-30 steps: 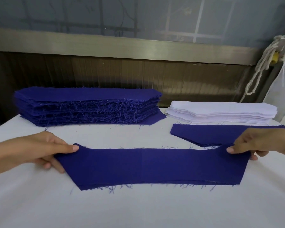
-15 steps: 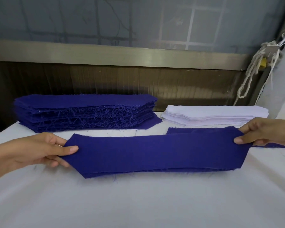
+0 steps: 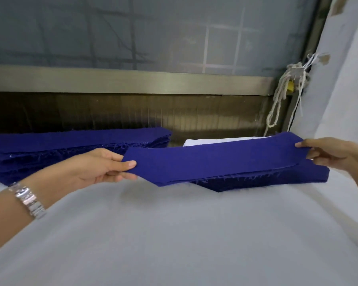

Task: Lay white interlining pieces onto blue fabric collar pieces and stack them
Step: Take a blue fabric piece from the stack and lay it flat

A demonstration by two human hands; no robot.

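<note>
A person's left hand [image 3: 103,166] pinches one end of a long blue collar piece [image 3: 215,159], thumb on top and fingers curled beneath. The right hand [image 3: 327,153] pinches the other end. The piece hangs stretched between both grips, above the white table [image 3: 174,234]. Just under the right-hand grip lies another blue piece [image 3: 277,179]. A blue stack [image 3: 50,145] sits behind the left hand. A white interlining stack [image 3: 205,141] peeks out beyond the held piece.

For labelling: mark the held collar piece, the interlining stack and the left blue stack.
held collar piece [image 3: 215,162], head view, its middle
interlining stack [image 3: 194,142], head view, left end
left blue stack [image 3: 70,138], head view, top layer
</note>
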